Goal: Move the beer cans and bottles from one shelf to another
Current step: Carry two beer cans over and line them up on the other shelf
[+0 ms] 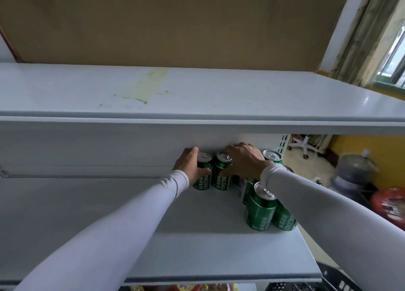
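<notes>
Several green beer cans stand on the white middle shelf (pixel 197 231). At the back of it, my left hand (pixel 189 164) grips one green can (pixel 202 174) from its left side. Beside it, my right hand (pixel 245 159) grips a second green can (pixel 221 176) from above, fingers over its top. More green cans stand to the right: one at the back (pixel 272 157) and a front group (pixel 262 209) partly hidden by my right forearm. No bottles are visible.
A white top shelf (pixel 197 93) with a yellowish tape stain juts out just above the cans. A brown board backs it. At the right are a water jug (pixel 352 172), a red item and an office chair base. A black crate (pixel 337 279) sits at lower right.
</notes>
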`<state>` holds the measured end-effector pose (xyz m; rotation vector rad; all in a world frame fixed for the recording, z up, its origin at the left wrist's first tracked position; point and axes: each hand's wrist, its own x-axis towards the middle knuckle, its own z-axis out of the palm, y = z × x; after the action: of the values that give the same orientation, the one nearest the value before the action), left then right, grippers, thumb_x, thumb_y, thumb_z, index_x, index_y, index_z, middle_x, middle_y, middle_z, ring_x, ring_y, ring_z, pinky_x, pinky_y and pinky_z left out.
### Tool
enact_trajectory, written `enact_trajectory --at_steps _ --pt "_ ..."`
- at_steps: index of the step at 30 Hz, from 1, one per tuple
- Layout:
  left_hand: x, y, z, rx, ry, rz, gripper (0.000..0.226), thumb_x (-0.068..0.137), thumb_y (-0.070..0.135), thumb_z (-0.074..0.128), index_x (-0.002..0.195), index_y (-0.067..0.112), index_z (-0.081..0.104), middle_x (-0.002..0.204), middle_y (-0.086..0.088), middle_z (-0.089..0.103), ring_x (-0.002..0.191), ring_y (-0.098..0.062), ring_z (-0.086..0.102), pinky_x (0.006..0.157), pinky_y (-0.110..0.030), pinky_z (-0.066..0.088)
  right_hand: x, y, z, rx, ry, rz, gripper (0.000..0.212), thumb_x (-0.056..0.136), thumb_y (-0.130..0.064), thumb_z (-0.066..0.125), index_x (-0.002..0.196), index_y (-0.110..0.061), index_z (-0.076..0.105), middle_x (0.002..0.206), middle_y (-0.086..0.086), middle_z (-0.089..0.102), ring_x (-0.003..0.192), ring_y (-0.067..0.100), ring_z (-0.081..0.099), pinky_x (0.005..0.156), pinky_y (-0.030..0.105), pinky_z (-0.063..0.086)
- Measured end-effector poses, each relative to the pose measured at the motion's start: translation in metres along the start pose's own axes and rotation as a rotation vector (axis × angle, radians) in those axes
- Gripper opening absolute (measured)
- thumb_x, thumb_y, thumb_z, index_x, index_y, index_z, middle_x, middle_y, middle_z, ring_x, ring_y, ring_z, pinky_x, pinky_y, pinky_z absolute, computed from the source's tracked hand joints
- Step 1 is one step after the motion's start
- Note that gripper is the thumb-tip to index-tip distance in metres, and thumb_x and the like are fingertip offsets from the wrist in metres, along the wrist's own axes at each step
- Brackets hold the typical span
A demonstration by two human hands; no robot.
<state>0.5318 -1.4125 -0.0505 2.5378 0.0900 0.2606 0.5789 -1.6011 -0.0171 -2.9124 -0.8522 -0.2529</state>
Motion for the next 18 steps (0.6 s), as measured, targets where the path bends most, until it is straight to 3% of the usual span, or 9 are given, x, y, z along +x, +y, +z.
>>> enact_trajectory --at_steps 12,18 --pt "0.007 -0.001 0.004 -0.005 0.028 0.002 0.07 0.069 0.042 0.08 0.125 0.014 0.048 0.13 -0.01 0.049 0.118 -0.03 0.052 0.095 -0.033 0.042 0.003 -0.002 0.003 0.017 -0.035 0.076 0.075 0.067 -0.06 0.078 0.125 -0.016 0.057 0.12 0.004 0.063 0.109 0.028 0.059 0.083 0.033 0.046" --pt "0.001 0.002 -0.01 -0.01 -0.062 0.007 0.069 0.06 0.041 0.084 0.116 0.016 0.053 0.12 -0.006 0.057 0.11 -0.026 0.057 0.088 -0.033 0.047 -0.002 0.001 -0.005 0.076 -0.08 0.059 0.076 0.066 -0.058 0.081 0.122 -0.012 0.056 0.117 0.006 0.062 0.105 0.027 0.058 0.081 0.035 0.049"
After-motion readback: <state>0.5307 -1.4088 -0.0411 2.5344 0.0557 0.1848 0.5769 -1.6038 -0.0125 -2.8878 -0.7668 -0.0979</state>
